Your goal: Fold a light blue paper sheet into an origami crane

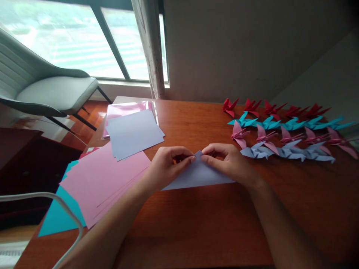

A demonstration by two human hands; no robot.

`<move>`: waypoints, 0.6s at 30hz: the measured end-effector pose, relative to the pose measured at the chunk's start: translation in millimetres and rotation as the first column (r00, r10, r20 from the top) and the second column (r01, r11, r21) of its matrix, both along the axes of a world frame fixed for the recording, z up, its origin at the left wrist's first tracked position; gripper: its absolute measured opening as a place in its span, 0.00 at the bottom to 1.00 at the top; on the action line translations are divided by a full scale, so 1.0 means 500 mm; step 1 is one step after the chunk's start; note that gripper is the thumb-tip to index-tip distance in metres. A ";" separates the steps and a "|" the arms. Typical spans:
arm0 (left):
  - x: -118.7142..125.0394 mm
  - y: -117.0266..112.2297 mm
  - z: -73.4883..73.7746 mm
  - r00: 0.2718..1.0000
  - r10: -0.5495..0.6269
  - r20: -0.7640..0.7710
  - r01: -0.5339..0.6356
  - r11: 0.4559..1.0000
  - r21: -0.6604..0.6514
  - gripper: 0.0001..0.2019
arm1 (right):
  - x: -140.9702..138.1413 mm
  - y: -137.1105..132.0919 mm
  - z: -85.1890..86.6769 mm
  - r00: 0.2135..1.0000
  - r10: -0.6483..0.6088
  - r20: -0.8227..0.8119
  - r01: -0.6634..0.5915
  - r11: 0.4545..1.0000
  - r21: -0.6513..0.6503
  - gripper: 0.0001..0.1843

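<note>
A pale lavender-blue sheet of paper [196,175], folded into a triangle, lies on the wooden table [213,224] in front of me. My left hand [168,164] pinches the sheet's top corner from the left. My right hand [227,160] pinches the same corner from the right. The fingertips of both hands meet at the tip of the triangle and press it down on the table.
Loose paper lies to the left: a lavender stack [133,132], a pink stack [103,179], teal sheets [58,218] and a shiny pink pack [126,108]. Rows of folded cranes sit at the right: red [269,107], teal [288,123], pink [283,136], pale blue [288,152]. A grey chair [47,89] stands by the window.
</note>
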State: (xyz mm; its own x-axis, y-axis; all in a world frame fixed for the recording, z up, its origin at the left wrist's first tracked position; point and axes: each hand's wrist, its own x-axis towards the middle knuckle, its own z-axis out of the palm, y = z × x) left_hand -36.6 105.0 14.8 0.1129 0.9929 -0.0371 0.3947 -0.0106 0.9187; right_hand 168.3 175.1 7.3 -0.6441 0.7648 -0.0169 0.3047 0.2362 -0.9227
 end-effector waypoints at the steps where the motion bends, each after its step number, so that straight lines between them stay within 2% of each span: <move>1: 0.000 0.000 0.000 1.000 -0.005 -0.007 0.005 1.000 0.002 0.12 | 0.000 0.000 0.000 1.000 0.002 0.003 -0.002 1.000 0.019 0.07; 5: -0.002 0.000 0.000 1.000 -0.025 -0.006 0.024 0.999 -0.021 0.12 | 0.005 0.007 0.002 0.999 -0.029 -0.019 0.031 0.996 0.089 0.06; 10: -0.007 -0.001 -0.004 0.995 -0.084 0.047 0.089 0.988 -0.124 0.16 | 0.018 0.018 0.003 0.976 -0.195 -0.098 0.207 0.970 0.127 0.05; 13: -0.009 0.000 -0.004 0.993 -0.047 0.108 0.064 0.985 -0.158 0.17 | 0.020 0.017 0.002 0.962 -0.230 -0.147 0.247 0.962 0.111 0.06; 18: -0.009 0.002 0.005 0.978 0.073 0.193 -0.039 0.984 -0.175 0.15 | 0.015 0.010 0.007 0.945 -0.268 -0.187 0.275 0.961 0.013 0.08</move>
State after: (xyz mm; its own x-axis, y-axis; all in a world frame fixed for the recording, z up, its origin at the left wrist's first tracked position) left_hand -40.9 106.2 17.5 0.0793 0.9791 -0.1876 0.2001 0.1687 0.9651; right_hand 176.0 180.2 10.6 -0.4012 0.9089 0.1138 0.1905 0.2043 -0.9602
